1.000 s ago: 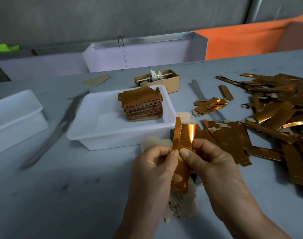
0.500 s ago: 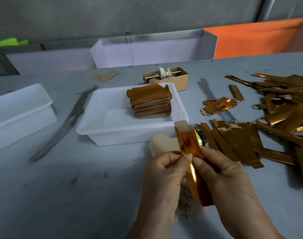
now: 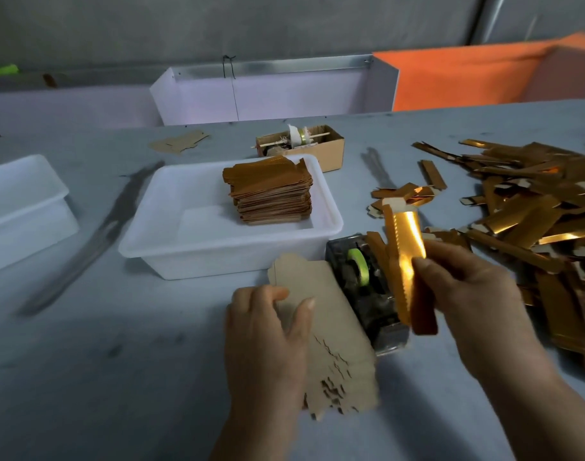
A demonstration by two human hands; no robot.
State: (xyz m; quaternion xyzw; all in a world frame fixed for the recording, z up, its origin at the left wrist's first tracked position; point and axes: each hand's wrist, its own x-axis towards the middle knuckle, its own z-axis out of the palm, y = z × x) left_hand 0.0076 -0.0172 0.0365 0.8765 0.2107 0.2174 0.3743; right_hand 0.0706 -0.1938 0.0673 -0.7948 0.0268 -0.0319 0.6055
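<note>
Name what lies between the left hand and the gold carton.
Head view: the tan card stack the left hand holds, then a tape dispenser; the right hand grips the gold carton.

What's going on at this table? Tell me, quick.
A person is making up small gold cartons by hand. The right hand grips a folded gold foil carton, tilted above the tape dispenser. The left hand holds the edge of a stack of brown cardboard blanks lying on the table. A white tray holds a stack of gold blanks, and a loose pile of folded gold cartons lies to the right.
</note>
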